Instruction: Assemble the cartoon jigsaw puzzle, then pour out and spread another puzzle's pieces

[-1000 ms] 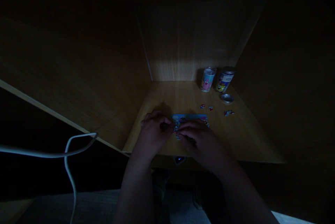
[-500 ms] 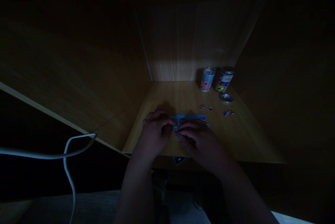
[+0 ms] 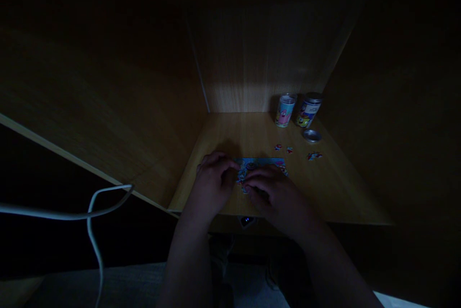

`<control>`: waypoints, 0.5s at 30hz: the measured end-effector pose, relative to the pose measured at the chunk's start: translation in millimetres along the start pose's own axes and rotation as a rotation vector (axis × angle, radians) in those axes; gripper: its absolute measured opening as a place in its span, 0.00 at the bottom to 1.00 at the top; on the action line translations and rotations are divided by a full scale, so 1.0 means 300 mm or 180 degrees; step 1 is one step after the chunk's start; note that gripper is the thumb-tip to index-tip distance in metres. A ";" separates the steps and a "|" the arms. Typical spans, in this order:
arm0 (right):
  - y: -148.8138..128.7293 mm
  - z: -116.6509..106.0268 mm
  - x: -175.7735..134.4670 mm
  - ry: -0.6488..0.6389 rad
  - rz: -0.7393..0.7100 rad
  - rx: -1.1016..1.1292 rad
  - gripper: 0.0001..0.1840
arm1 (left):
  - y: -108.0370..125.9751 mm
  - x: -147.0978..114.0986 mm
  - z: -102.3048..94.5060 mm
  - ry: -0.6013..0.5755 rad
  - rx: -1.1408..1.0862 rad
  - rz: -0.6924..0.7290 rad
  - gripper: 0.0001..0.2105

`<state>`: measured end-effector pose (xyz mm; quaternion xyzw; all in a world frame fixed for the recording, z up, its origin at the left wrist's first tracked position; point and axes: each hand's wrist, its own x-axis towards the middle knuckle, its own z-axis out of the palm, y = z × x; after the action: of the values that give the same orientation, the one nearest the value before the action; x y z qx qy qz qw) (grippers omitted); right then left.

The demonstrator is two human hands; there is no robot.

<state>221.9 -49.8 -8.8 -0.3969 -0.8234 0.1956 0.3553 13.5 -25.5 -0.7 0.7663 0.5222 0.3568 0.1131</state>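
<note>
The left hand (image 3: 215,173), slightly open, has its forefinger higher along the left edge of the puzzle (image 3: 264,160) than a second ago, uncovering lower pieces (image 3: 240,182); the right hand (image 3: 270,185), fingertips narrow (contents indeterminable), stays over the puzzle.

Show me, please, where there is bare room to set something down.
Bare wood lies between the left hand and the back panel, and right of the right hand, in front of the rightmost puzzle pieces. It is crowded at the back right, with two cans and a round lid, and around the puzzle by both hands.
</note>
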 end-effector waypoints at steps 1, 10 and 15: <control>-0.003 -0.003 0.002 0.0063 -0.0005 0.0043 0.08 | 0.001 0.001 -0.001 0.0008 -0.0001 -0.0016 0.15; 0.115 -0.104 -0.020 0.0754 0.0476 -0.0806 0.16 | -0.005 -0.001 -0.003 0.0013 -0.0061 -0.0079 0.14; 0.183 -0.087 -0.046 0.0542 0.0871 -0.1255 0.32 | -0.006 0.001 -0.003 -0.0016 -0.0086 -0.0099 0.15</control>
<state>275.5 -26.3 -30.5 -0.5814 -0.7513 0.0433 0.3093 11.6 -24.7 -0.9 0.7574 0.5289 0.3601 0.1304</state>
